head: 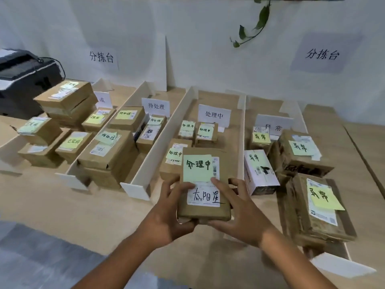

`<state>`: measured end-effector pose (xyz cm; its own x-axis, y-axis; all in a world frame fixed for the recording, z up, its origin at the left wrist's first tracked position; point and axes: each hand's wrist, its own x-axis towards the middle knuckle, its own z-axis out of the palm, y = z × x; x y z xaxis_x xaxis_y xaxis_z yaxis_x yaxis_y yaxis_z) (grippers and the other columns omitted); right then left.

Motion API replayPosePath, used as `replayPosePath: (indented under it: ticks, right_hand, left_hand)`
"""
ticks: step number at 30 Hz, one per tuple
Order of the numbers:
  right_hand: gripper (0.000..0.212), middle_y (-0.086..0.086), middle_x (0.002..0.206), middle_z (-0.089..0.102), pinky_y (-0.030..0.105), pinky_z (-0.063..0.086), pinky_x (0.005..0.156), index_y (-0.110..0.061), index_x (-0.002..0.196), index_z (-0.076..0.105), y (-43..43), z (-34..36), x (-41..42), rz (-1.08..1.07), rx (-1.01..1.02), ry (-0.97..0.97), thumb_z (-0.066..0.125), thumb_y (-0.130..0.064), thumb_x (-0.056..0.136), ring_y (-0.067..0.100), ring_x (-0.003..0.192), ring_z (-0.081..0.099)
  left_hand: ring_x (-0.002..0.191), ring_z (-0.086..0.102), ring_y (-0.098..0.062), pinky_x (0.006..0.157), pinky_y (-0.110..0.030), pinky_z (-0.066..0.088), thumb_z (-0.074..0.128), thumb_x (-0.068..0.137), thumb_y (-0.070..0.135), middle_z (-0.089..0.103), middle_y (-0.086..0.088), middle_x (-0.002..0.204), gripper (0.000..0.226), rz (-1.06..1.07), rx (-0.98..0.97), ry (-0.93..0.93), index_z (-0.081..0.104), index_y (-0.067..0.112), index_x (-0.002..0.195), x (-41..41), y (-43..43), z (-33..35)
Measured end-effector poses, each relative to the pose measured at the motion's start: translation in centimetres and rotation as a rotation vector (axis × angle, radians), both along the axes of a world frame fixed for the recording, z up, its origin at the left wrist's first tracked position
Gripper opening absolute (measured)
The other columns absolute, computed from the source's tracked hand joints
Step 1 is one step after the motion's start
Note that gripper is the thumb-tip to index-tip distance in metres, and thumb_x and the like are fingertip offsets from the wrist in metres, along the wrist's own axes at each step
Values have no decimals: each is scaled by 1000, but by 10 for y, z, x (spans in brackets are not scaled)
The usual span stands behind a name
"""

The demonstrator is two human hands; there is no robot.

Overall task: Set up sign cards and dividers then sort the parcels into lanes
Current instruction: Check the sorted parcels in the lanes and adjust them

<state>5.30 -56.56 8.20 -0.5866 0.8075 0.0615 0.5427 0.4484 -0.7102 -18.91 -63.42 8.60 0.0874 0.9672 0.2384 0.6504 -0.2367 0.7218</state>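
A flat brown parcel [205,211] with a green sticky note and a white label is held above the near end of the third lane. My left hand [166,213] grips its left edge with the thumb on top. My right hand [237,213] grips its right edge, thumb on the label. White dividers [154,151] split the wooden table into lanes. Sign cards [214,114] stand at the far end of each lane. Three small parcels [205,131] with green notes lie in the third lane behind the held one.
Stacked brown parcels [108,151] fill the two left lanes, and several parcels [300,153] including a white box [260,174] lie in the right lane. A black printer [23,80] sits at the far left. A white wall with paper signs backs the table.
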Motion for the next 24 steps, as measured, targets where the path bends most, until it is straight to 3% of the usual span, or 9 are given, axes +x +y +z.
replayPosePath:
  ticks: [4,8,12,15,17,24]
  right_hand:
    - [102,-26,146,10,30,41,114,-71,146,12,53,-36,-14,-94,-68,-25,70,-79,63,4,133,38]
    - [101,-33,143,8,26,37,114,-73,145,9,91,-63,-26,-153,-215,-24,71,-69,64,3,135,36]
    - [104,-20,149,14,33,45,112,-63,151,11,129,-93,-39,-199,-282,-72,80,-49,75,5,133,39]
    - [104,-13,156,12,40,41,115,-61,151,10,154,-116,-52,-257,-332,-138,82,-44,79,15,140,39]
    - [103,-8,159,12,44,40,116,-60,152,11,169,-128,-62,-300,-368,-164,82,-43,79,20,143,37]
    - [102,3,160,18,47,44,111,-50,156,15,196,-156,-90,-354,-328,-251,76,-46,75,26,143,35]
  left_hand:
    - [142,18,15,101,2,30,91,67,30,25,5,156,89,-53,-69,52,39,44,139,-14,69,-28]
    - [139,27,0,94,-2,41,89,70,32,15,11,158,90,-71,-196,26,32,54,136,-21,121,-58]
    - [131,29,2,87,2,39,87,72,22,13,12,157,90,-99,-273,-11,33,43,141,-25,166,-97]
    - [139,37,-17,95,-21,51,83,74,20,16,0,159,87,-68,-317,12,35,26,146,-25,193,-125]
    - [145,32,-27,104,-38,50,83,76,17,17,-10,160,85,-59,-327,12,37,18,148,-25,211,-139]
    - [156,11,-34,110,-47,46,74,84,10,4,-22,164,80,-58,-367,2,30,12,151,-31,233,-169]
